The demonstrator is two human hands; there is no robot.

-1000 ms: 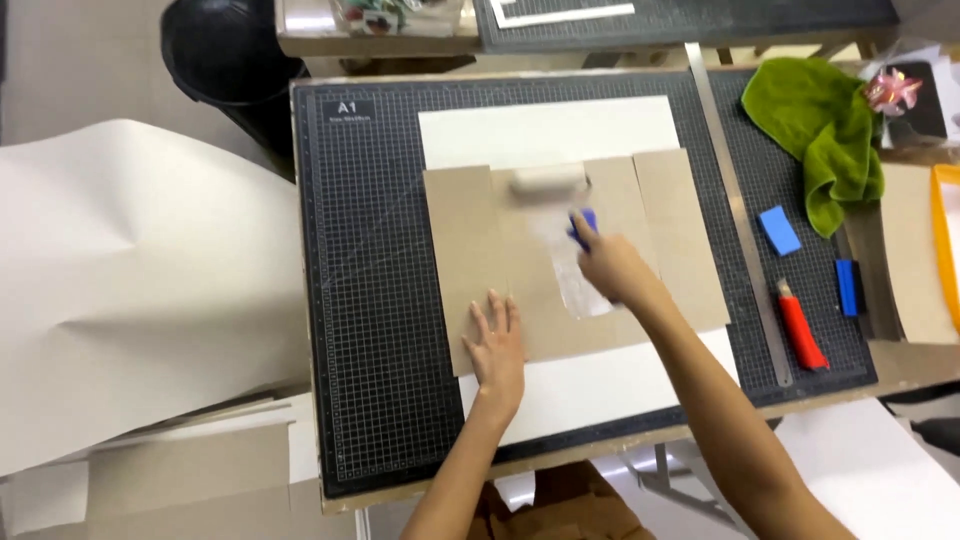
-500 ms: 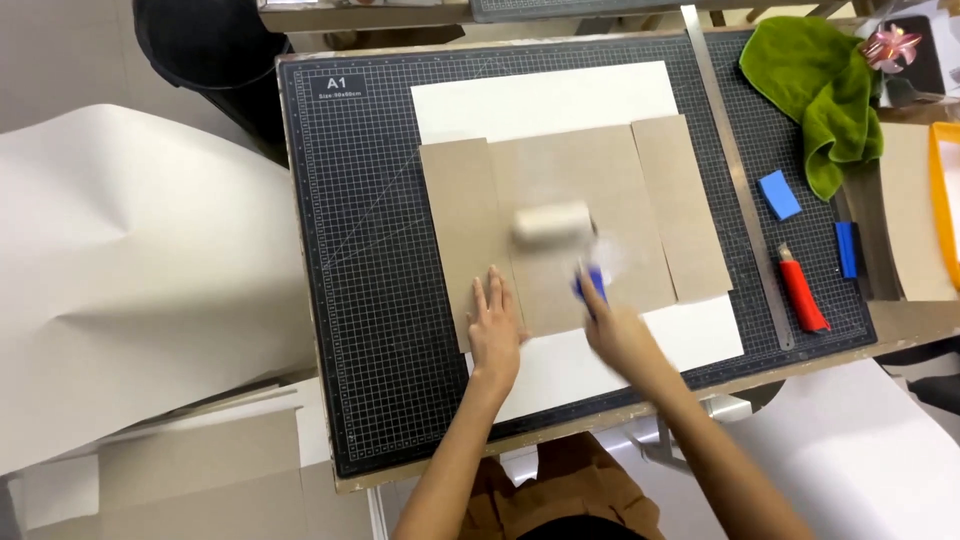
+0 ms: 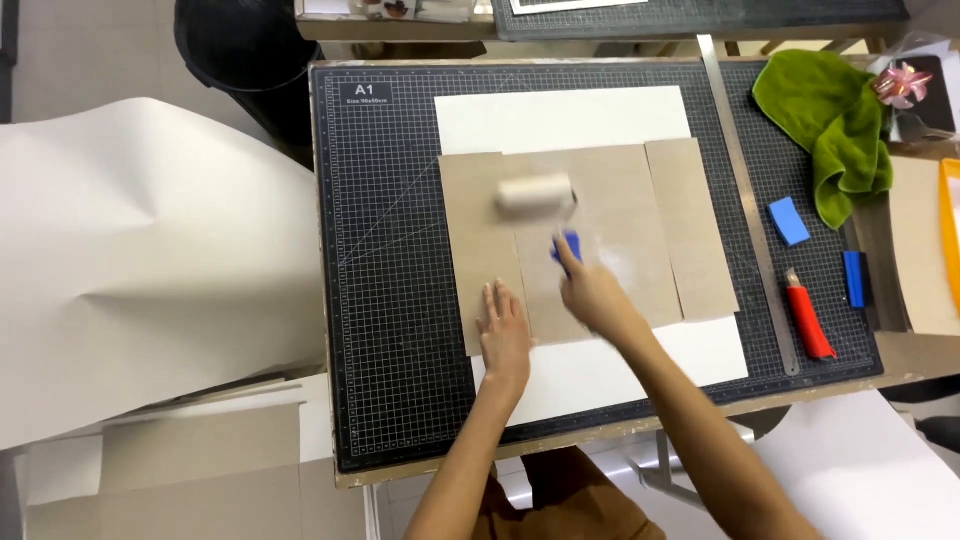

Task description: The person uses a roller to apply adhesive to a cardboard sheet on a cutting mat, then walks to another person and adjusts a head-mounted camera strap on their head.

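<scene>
Gripping roller (image 3: 536,195) mid-board (image 3: 620,215), mat (image 3: 390,250) margins open.

A: Counts? 2 hands – left hand (image 3: 505,335), right hand (image 3: 592,297). 1 roller (image 3: 535,194), 1 cutting mat (image 3: 390,300).
B: Add 3 cardboard panels (image 3: 620,230), 1 white sheet (image 3: 560,120), 1 green cloth (image 3: 835,125), 1 red knife (image 3: 810,320), 1 steel ruler (image 3: 745,210)

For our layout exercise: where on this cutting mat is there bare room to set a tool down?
Bare mat lies left of the brown boards, beside the left hand. Crowded: right of the steel ruler, with blue block, red knife and green cloth.
</scene>
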